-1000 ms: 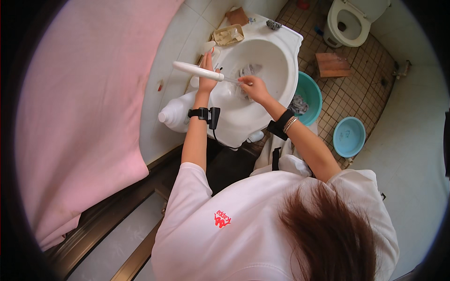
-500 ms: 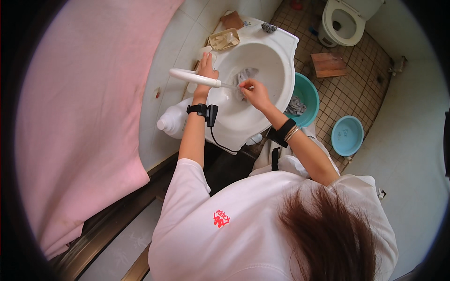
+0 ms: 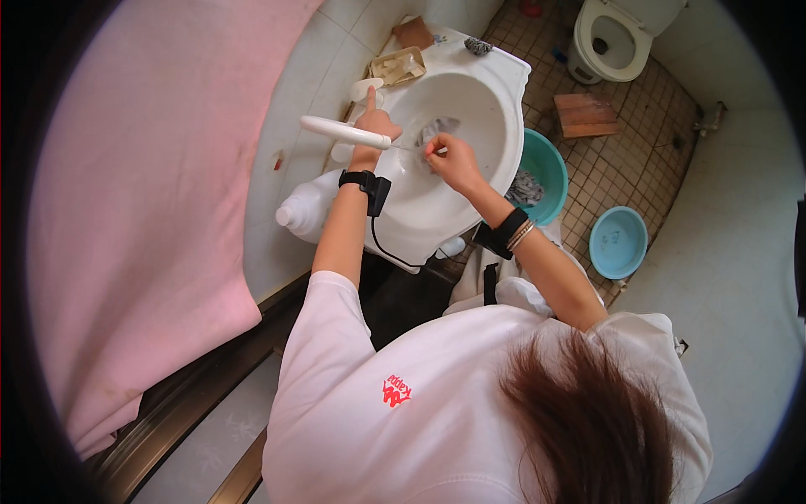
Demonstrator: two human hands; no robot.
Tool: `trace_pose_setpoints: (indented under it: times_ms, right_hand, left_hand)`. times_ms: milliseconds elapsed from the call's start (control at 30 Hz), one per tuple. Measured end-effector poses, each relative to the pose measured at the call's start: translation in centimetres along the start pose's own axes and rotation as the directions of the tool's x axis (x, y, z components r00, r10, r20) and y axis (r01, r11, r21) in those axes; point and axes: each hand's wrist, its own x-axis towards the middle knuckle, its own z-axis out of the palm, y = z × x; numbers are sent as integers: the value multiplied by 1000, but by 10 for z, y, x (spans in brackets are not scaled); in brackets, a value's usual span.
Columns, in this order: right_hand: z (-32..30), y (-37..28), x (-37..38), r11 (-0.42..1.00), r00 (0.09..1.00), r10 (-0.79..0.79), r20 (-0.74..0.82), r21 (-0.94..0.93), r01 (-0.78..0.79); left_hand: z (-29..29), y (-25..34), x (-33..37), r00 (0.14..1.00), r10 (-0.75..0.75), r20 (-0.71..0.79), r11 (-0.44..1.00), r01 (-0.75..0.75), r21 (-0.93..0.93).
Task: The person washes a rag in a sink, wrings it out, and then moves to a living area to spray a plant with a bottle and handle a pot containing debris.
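My left hand (image 3: 377,124) is at the tap behind the white spout (image 3: 342,130). Its index finger stretches out onto the white tap handle (image 3: 367,88), and the other fingers look partly bent. Over the white washbasin (image 3: 495,109), my right hand (image 3: 456,162) has its fingertips pinched together just past the spout's end. Whatever is between them is too small to make out. A wet, greyish-white cloth (image 3: 438,128) lies in the bowl right by those fingers, partly hidden by the hand. From the spout a faint stream of water runs toward the right hand.
A soap tray (image 3: 398,67) and a dark scrubbing ball (image 3: 478,46) sit on the basin's rim. A white bottle (image 3: 304,210) stands left of it. On the tiled floor are a green tub (image 3: 550,172) holding patterned cloth, a blue basin (image 3: 619,244) and a toilet (image 3: 609,42).
My left hand has shifted slightly, its index finger now extended on the tap handle. The water stream looks fainter. My right hand remains pinched near the cloth, covering more of it.
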Motion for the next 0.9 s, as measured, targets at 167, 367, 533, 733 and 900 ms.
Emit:
trace_pose_setpoints:
  times_ms: [167,367,533,733,900]
  right_hand:
    - [-9,-6,-5,1000,1000,-3,11,-12,3]
    - [-3,-19,-11,995,1000,-3,25,99,1]
    - [-8,-40,-16,974,999,-39,34,225,30]
    - [-9,-69,-24,903,980,-69,186,430,-18]
    - [-18,-101,-37,762,919,-208,336,644,-63]
  left_hand:
    - [-7,11,0,995,-35,95,998,29,63]
    - [53,-28,-27,972,143,-187,875,-212,-434]
    - [84,-5,-73,876,466,-127,443,-355,-823]
    - [68,50,-103,963,166,-212,482,-267,-835]
    - [80,54,-103,976,-76,-206,470,-147,-870]
